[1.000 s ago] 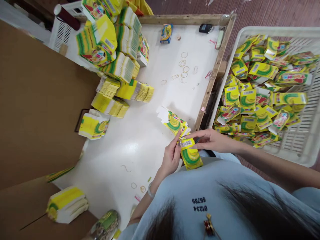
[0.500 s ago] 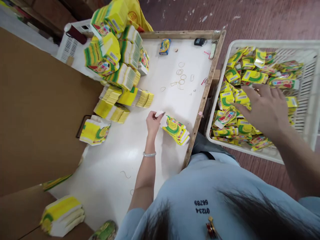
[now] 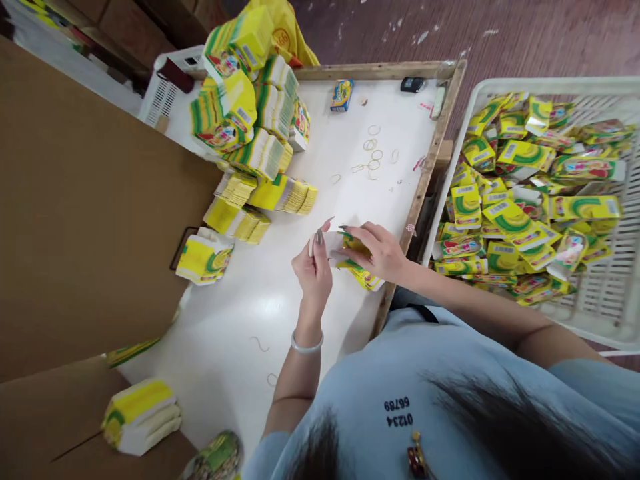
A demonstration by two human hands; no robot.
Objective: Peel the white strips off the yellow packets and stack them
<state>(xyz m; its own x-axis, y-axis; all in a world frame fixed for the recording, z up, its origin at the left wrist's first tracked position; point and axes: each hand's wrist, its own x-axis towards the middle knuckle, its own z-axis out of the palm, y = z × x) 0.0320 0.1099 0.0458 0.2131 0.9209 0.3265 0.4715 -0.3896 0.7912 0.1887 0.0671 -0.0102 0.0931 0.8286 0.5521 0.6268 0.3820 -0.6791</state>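
Note:
Above the white table, both my hands close on one small yellow-and-green carton (image 3: 333,245), its white flap end toward the left. My left hand (image 3: 314,267) pinches that white end between thumb and fingers. My right hand (image 3: 377,252) grips the yellow end, with fingers covering much of its print. Under and beside my right hand lie more flat yellow cartons (image 3: 369,279) on the table, partly hidden by the hand.
Right of the table stands a white plastic basket (image 3: 613,267) with many yellow cartons. Stacked bundles of flat cartons (image 3: 227,110) fill the table's far left. Rubber bands (image 3: 373,157), a small blue box (image 3: 341,95) and a black object (image 3: 413,85) lie toward the back. A wooden rim (image 3: 425,173) edges the table.
My right hand has come from over the basket to the table and now grips the carton with my left hand. The view has shifted slightly.

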